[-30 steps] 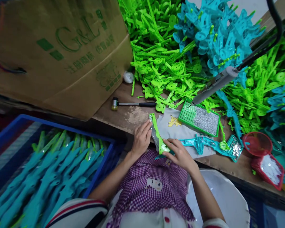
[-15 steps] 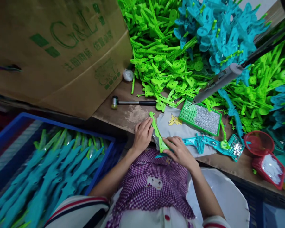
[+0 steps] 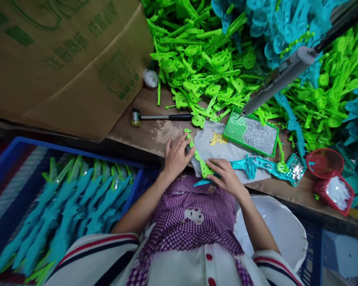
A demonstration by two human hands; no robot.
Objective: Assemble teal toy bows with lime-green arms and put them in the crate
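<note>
My left hand [image 3: 177,155] is closed on the upper part of a long lime-green plastic part [image 3: 199,158], its thumb lying against the strip's edge. Fingers of my right hand [image 3: 226,175] press the wide lower end of that part, over a turquoise plastic piece [image 3: 203,182] underneath. This turquoise piece seems to continue right of my hand as a long shaped body [image 3: 250,167]; the stretch between is covered by my fingers. A grey cloth [image 3: 204,139] with a yellow cartoon figure lies beneath.
A green tray [image 3: 250,133] of small metal pieces sits behind the cloth, below a hanging electric screwdriver [image 3: 282,79]. A hammer [image 3: 164,117] lies at left. Green parts [image 3: 193,67] are heaped behind. A blue crate [image 3: 77,149] holds turquoise assemblies; a cardboard box [image 3: 77,71] stands above it.
The view has tilted, so the bench things sit higher in the picture. My left thumb now rests against the green part, with the left fingers more bent. My right hand keeps its place on the part.
</note>
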